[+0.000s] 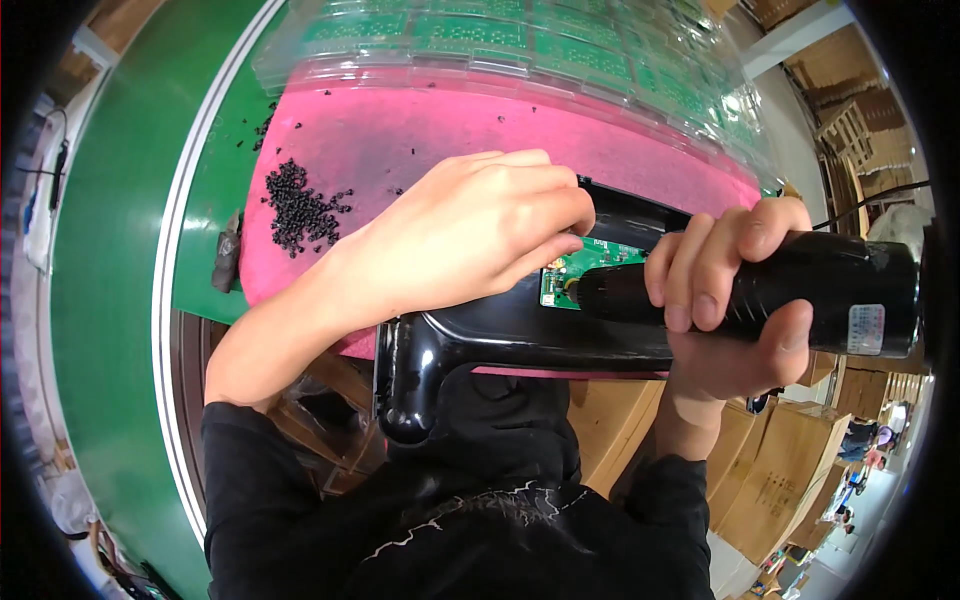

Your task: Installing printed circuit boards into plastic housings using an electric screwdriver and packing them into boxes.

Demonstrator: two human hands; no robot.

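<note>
A black electric screwdriver (pixel 840 290) lies in my right hand (pixel 720 270), the fingers wrapped round its body. Its tip points left, down at a green circuit board (pixel 570 270). That board sits inside a glossy black plastic housing (pixel 500 335), which rests at the near edge of a pink mat (pixel 350 120). Over the housing's far left part, my left hand (pixel 490 220) is closed, thumb and fingertips together beside the board. Whatever those fingers may pinch is hidden from view.
Small black screws (pixel 298 205) lie heaped on the mat's left side, with strays around. Clear plastic trays (pixel 590 60) of green boards stand behind. A dark tool (pixel 228 258) lies on the green table (pixel 120 270). Cardboard boxes (pixel 790 470) stand at the lower right.
</note>
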